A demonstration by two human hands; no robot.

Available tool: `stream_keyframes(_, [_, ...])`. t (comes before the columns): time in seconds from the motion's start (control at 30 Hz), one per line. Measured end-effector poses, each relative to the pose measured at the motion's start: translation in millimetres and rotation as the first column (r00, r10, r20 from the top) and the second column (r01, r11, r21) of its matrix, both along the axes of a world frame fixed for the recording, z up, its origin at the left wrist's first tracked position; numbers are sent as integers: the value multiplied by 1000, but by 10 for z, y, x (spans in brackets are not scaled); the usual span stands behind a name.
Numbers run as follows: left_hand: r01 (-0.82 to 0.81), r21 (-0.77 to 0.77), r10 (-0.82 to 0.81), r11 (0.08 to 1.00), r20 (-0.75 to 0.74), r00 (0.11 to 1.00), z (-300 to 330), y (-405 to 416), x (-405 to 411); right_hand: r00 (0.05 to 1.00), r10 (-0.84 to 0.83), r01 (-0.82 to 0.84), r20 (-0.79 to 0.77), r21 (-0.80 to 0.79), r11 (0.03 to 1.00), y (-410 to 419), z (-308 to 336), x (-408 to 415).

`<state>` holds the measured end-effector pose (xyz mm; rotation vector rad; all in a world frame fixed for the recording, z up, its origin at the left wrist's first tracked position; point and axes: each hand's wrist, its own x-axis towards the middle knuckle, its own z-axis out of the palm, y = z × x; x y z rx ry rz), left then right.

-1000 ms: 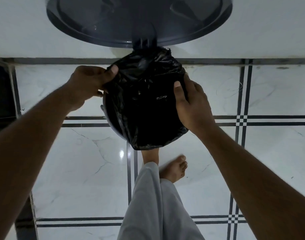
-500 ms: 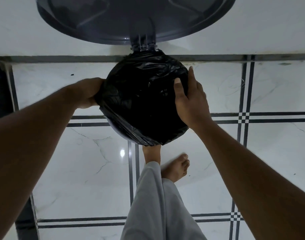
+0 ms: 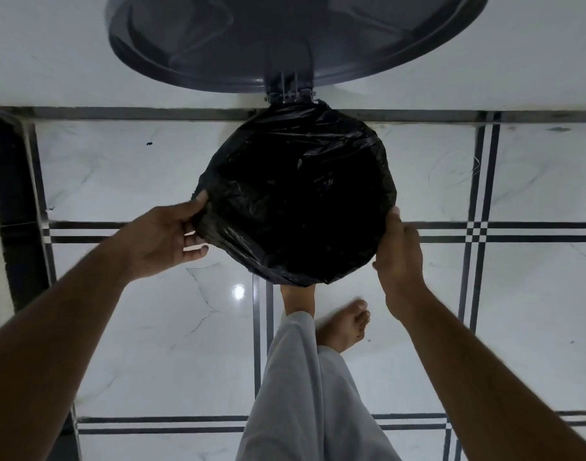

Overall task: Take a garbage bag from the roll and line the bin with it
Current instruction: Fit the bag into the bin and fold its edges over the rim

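Observation:
A black garbage bag (image 3: 295, 201) is spread over the mouth of a round bin, and its edge is folded down over the rim all round. The bag hides the bin's body. The dark grey lid (image 3: 285, 38) stands open behind the bin on its hinge (image 3: 290, 94). My left hand (image 3: 162, 237) pinches the bag's left edge, thumb on top and fingers underneath. At the right rim, my right hand (image 3: 399, 251) grips the bag's edge from the outside. No roll of bags is in view.
The bin stands on a glossy white marble floor with black inlay lines (image 3: 477, 232), against a white wall. One bare foot (image 3: 298, 299) reaches under the bin's front and the other foot (image 3: 346, 324) rests beside it. A dark frame (image 3: 16, 207) runs down the left side.
Both hands slid down the bin's sides toward me, pulling the bag's edge with them. The bunched bag now lies wider and flatter over the opening.

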<state>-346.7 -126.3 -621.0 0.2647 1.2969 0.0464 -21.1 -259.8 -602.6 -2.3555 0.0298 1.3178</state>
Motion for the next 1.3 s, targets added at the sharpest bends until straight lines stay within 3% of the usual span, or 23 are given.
stream_keyframes(0.1, [-109,-32,110,994,14,994,-31,-145,-39,977,-148,151,-155,7,989,-149,34,-104])
stream_keyframes(0.2, [-152,2,152,988,45,987,-3,-221,0,960,-209,224,-184,61,973,-205,61,-166])
stream_keyframes(0.37, [-50,-17,51,999,121,991,26,-410,8,951,-252,276,-178,127,953,-220,103,-239])
stream_keyframes(0.53, [249,-16,-247,968,61,967,-67,-587,-53,976,-164,180,-144,103,978,-249,98,-301])
stream_keyframes(0.6, [312,2,-312,950,-15,950,-121,-640,-41,978,-139,154,-157,88,984,-259,97,-297])
stream_keyframes(0.73, [335,96,-270,937,-410,871,-240,-739,173,983,-104,115,-153,67,991,-268,81,-261])
stream_keyframes(0.8, [290,113,-179,950,-566,805,-282,-746,285,983,-110,120,-149,60,991,-274,78,-243])
stream_keyframes(0.9, [5,102,51,995,-541,840,-248,-654,385,985,-149,155,-87,65,986,-254,89,-243])
stream_keyframes(0.93, [-138,109,175,984,-513,841,-186,-611,417,987,-157,160,-44,79,984,-236,104,-247])
stream_keyframes(1.0, [-376,179,412,909,-526,744,-42,-536,491,989,-142,133,49,149,980,-184,147,-243])
stream_keyframes(1.07, [-479,266,544,837,-501,673,105,-506,616,991,-119,99,68,244,965,-123,181,-235])
stream_keyframes(1.17, [-554,266,614,789,-337,714,266,-590,834,998,-48,61,-44,359,931,5,172,-261])
stream_keyframes(1.3, [-510,205,548,835,-227,805,273,-685,957,990,-10,63,-137,390,919,75,64,-252])
